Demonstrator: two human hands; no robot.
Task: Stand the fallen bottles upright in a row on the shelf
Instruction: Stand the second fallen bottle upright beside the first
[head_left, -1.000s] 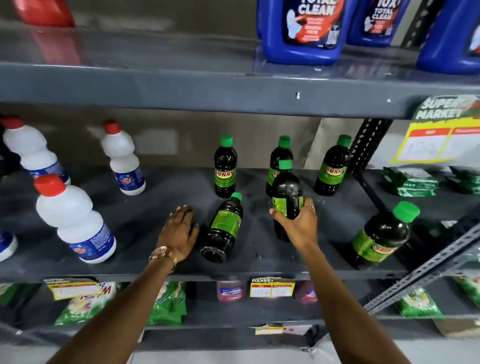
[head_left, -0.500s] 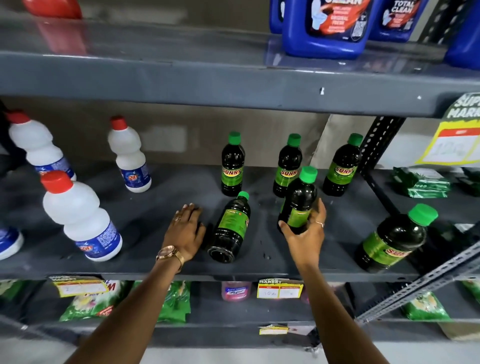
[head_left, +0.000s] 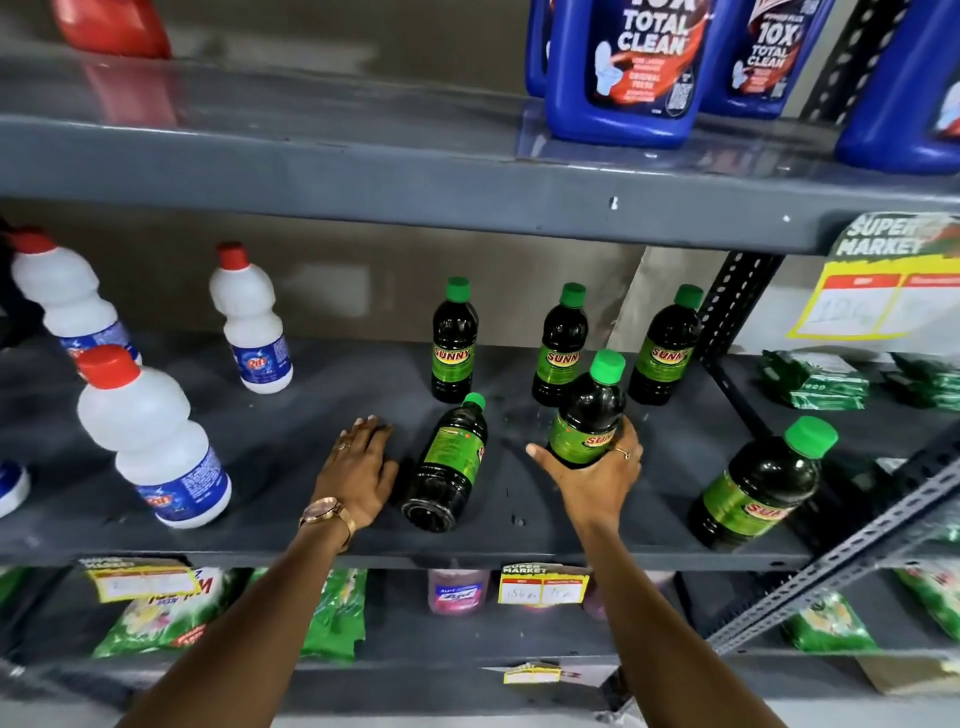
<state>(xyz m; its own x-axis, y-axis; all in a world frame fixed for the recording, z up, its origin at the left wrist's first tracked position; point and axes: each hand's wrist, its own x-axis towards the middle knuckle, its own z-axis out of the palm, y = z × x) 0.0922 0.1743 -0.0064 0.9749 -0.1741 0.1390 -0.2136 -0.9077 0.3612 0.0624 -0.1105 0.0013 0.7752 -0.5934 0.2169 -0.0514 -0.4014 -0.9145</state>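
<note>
My right hand (head_left: 592, 475) grips a dark green-capped bottle (head_left: 589, 410) near its base, holding it nearly upright and tilted slightly right above the grey shelf (head_left: 291, 436). A second dark bottle (head_left: 449, 465) lies on its side on the shelf, cap pointing to the back. My left hand (head_left: 361, 470) rests flat on the shelf just left of it, fingers spread, holding nothing. Three dark bottles (head_left: 454, 343) (head_left: 561, 348) (head_left: 665, 348) stand upright in a row at the back. Another dark bottle (head_left: 761, 486) stands at the front right.
Three white bottles with red caps (head_left: 150, 441) (head_left: 252, 322) (head_left: 65, 301) stand on the left of the shelf. Blue cleaner jugs (head_left: 623, 73) sit on the shelf above. A slanted metal brace (head_left: 841, 556) crosses the right front. Green packets (head_left: 815, 382) lie to the right.
My right hand has tipped its bottle from leaning toward more upright and carried it slightly right and back. The left hand and the lying bottle have stayed put.
</note>
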